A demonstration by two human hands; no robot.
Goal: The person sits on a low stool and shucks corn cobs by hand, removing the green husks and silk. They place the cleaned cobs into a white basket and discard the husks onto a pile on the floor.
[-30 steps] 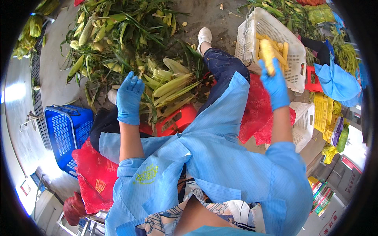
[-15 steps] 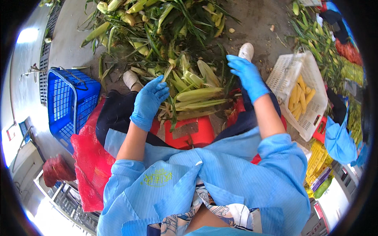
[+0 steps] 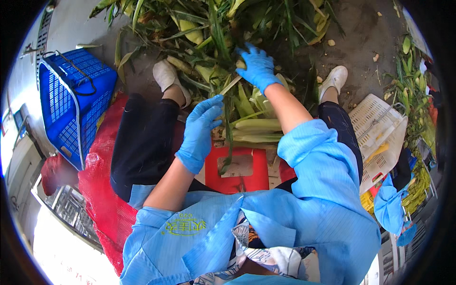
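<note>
A heap of green corn husks and unpeeled ears (image 3: 213,28) lies on the floor in front of my feet. My right hand (image 3: 259,66), in a blue glove, reaches into the heap and closes on a husked ear of corn (image 3: 231,84) whose pale stalk end pokes out toward my left hand. My left hand (image 3: 202,128), also gloved, hovers with fingers apart just below that stalk end and touches a long green leaf. Several pale green ears (image 3: 256,126) lie between my knees, above a red stool (image 3: 237,168).
A blue plastic basket (image 3: 71,104) stands at the left, and a red mesh sack (image 3: 99,190) lies beside my left leg. A white crate (image 3: 380,128) holding a yellow cob (image 3: 380,152) sits at the right. More green husks (image 3: 411,85) lie at the far right.
My right hand has let go of a peeled yellow cob at the white crate and swung left into the husk heap. My left hand stayed near the ears between my knees.
</note>
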